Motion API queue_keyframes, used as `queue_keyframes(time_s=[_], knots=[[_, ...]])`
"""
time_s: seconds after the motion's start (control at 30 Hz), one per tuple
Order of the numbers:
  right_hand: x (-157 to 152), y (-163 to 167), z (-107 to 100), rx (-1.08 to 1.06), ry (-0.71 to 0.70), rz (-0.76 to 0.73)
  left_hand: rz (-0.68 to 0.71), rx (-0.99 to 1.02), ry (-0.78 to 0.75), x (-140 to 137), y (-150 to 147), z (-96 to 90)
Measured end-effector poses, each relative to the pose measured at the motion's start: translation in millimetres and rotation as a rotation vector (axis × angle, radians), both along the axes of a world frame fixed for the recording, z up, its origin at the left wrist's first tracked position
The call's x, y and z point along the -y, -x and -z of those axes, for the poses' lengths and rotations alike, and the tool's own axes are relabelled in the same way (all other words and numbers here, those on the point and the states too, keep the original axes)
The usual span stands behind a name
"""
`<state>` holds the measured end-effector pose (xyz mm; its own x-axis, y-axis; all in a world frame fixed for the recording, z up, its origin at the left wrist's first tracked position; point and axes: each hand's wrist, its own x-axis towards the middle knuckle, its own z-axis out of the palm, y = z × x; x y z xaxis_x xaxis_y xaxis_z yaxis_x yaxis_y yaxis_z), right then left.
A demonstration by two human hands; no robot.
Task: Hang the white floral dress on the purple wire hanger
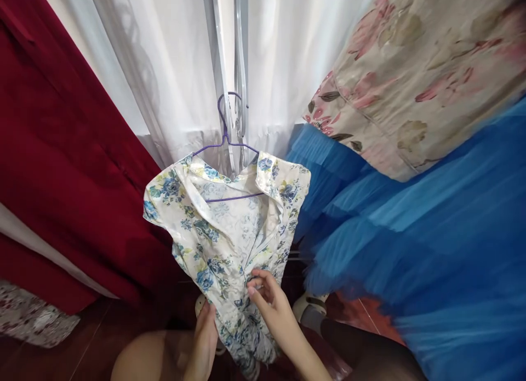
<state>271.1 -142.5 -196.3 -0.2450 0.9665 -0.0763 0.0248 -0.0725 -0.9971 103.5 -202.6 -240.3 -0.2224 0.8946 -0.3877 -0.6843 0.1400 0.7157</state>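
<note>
A cream sleeveless dress (201, 222) with blue flowers and a V-shaped open front hangs on a purple wire hanger (225, 134). Its lower part is bunched between my knees. My left hand (205, 331) is closed at the dress's left side edge, with part of its fingers hidden by the cloth. At the middle of the front, below the open neckline, my right hand (269, 304) has its fingers bent, thumb and fingertips close together at the fabric. Whatever small part lies between those fingertips is hard to make out.
Pale metal poles (240, 63) stand behind the hanger, before a white curtain (172, 52). Dark red cloth (61, 140) hangs at left. To the right are a beige floral garment (394, 90) and blue tulle (390, 249). A shoe (308, 303) rests on the red tiled floor (92, 342).
</note>
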Motion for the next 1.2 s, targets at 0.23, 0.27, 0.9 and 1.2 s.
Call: queue_keyframes(time_s=[0.23, 0.27, 0.9, 1.2], knots=[[-28.1, 22.7, -19.1, 0.17, -0.086, -0.025, 0.101, -0.404, -0.019, -14.1, -2.8, 0.4], [-29.3, 22.1, -21.4, 0.196, -0.087, -0.039, 0.11, -0.433, -0.019, -14.5, -4.2, 1.0], [20.8, 8.1, -32.1, -0.178, 0.171, -0.102, -0.342, -1.202, -0.466, -17.5, -49.2, -18.3], [-8.3, 11.0, -85.8, -0.252, 0.123, 0.065, -0.104, -1.164, -0.517, -21.3, -54.4, -51.0]])
